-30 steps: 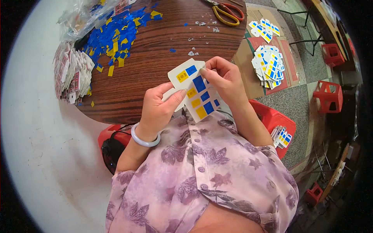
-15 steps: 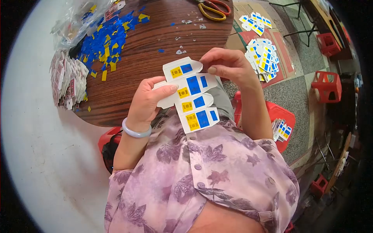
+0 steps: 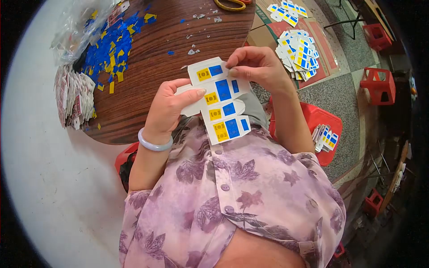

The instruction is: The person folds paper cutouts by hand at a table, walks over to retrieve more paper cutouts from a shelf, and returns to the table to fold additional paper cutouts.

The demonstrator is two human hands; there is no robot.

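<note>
A flat, unfolded white carton with yellow and blue patches lies spread out in front of my body, over the table's near edge. My left hand pinches its left side between thumb and fingers; a pale bangle is on that wrist. At the carton's upper right flap, my right hand has thumb and index finger closed on the edge. Blue and yellow scraps are heaped on the wooden table, beside a stack of folded cartons at its left edge.
Scissors with a yellow handle lie at the table's far edge. A clear plastic bag is at the upper left. To the right, patched cartons lie on cardboard, and more rest on a red stool. Other red stools stand farther right.
The carton has turned from tilted to nearly flat facing the camera. My right hand moved off its upper right flap, then came back to it. The view has shifted, so the table sits farther left.
</note>
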